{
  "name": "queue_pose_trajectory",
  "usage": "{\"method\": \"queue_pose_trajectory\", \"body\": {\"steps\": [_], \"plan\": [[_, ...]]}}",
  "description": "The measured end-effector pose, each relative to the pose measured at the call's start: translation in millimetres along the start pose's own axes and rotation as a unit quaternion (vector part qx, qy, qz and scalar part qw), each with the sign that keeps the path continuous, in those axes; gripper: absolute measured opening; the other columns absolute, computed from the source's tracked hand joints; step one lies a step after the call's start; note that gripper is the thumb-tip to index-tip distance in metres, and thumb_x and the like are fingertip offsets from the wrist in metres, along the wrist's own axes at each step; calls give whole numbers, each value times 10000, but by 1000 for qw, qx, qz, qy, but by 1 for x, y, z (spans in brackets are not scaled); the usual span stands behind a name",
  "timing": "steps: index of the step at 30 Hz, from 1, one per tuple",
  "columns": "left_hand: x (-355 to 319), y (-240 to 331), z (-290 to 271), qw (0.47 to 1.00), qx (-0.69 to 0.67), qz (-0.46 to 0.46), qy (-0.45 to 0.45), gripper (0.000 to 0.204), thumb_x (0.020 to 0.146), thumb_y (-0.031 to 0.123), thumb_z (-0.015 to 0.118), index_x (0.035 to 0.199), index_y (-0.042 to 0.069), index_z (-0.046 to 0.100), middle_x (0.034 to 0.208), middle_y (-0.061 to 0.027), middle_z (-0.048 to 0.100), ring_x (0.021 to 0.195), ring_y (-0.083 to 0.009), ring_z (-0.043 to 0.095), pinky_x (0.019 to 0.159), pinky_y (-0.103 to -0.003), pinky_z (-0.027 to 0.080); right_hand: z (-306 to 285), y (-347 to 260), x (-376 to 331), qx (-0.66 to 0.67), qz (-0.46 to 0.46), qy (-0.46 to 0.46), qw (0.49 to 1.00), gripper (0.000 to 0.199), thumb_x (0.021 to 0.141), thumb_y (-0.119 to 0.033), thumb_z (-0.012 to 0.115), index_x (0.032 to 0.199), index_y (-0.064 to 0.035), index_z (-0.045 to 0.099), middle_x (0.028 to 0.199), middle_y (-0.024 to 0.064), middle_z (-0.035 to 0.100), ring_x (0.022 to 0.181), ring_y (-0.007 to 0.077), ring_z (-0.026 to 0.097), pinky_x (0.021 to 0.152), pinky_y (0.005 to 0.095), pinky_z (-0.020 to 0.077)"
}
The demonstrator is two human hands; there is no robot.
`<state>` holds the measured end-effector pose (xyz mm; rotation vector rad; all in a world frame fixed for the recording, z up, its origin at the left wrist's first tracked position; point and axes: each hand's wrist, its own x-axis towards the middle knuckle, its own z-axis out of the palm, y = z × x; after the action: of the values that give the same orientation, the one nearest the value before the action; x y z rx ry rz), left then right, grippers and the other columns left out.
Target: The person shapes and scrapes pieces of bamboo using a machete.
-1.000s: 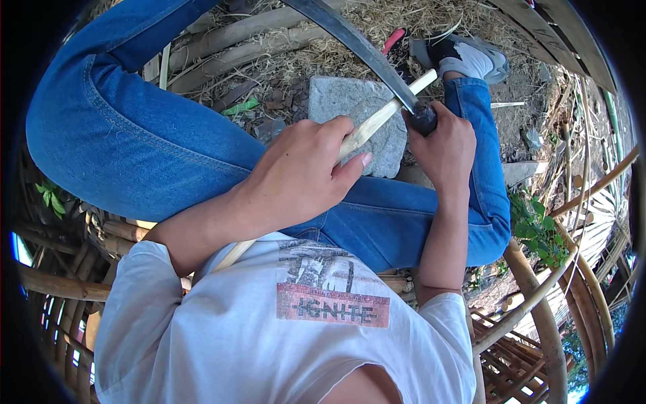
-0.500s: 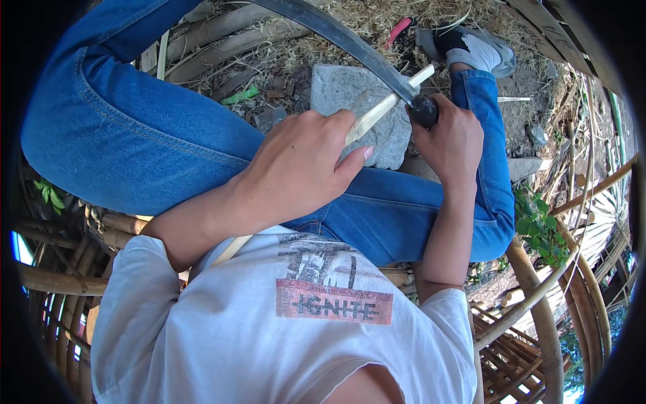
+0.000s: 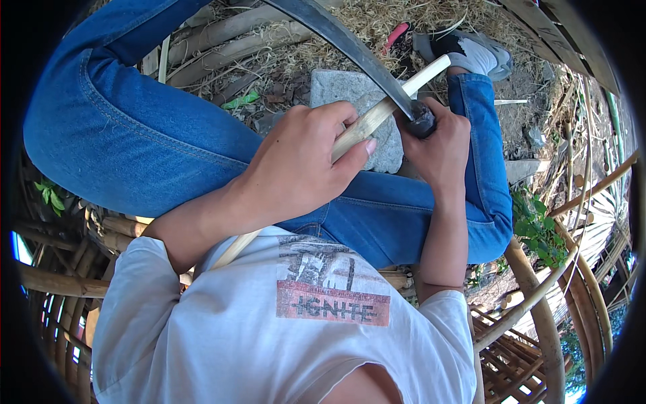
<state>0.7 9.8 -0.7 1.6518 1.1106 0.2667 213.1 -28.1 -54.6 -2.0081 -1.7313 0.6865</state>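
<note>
My left hand point(image 3: 299, 158) is closed round a pale, peeled wooden stick point(image 3: 367, 124). The stick slants from under my left forearm, by the shirt, up to the right past the hand. In my right hand point(image 3: 441, 145) is the dark handle of a machete point(image 3: 360, 54), gripped in closed fingers. Its long, curved grey blade runs up and left from the handle. Near the handle the blade crosses over the stick and seems to rest against it. Below both lies a grey stone block point(image 3: 336, 87), partly hidden by my hands and the stick.
My bent legs in blue jeans point(image 3: 161, 128) frame the block. Pale shavings point(image 3: 356, 20) cover the ground beyond, beside bamboo poles point(image 3: 235, 40). A pink-red object point(image 3: 397, 34) lies near my shoe point(image 3: 481, 57). Bamboo poles point(image 3: 538, 296) and a leafy plant point(image 3: 538, 225) stand at the right.
The stick's far end has moved farther up and right. My right hand has shifted slightly left with the machete, and its handle has tilted. My left hand stays nearly in place, still round the stick.
</note>
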Motion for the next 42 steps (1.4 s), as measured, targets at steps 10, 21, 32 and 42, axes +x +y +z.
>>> {"method": "queue_pose_trajectory", "body": {"steps": [10,21,32,42], "plan": [[-1,1,0,1000,-9,-2,-12,189,905,144,692,895,-21,600,601,-132,624,487,-187,599,480,-327,416,-9,12,8,-27,92,24,995,288,793,-293,784,789,-22,685,635,198,635,627,394,651,590,448,509],[-1,2,-2,1000,7,-1,-12,190,907,154,689,899,-13,598,604,-134,621,493,-224,610,484,-335,421,-5,4,3,-30,40,-8,999,225,735,-236,784,815,-47,693,668,187,650,671,391,657,627,462,525],[0,4,-2,1000,11,-11,-16,192,903,160,690,895,-12,604,617,-150,622,497,-262,606,486,-363,420,-8,7,3,-63,34,-40,997,214,695,-213,775,817,-65,680,668,186,645,688,398,649,655,480,530],[-1,-1,1,999,33,-2,-11,193,887,158,695,874,-11,602,627,-160,624,539,-327,630,509,-380,444,-8,6,1,-69,-45,-58,995,239,751,-236,793,801,-39,668,639,169,634,632,378,645,578,429,495]]}}
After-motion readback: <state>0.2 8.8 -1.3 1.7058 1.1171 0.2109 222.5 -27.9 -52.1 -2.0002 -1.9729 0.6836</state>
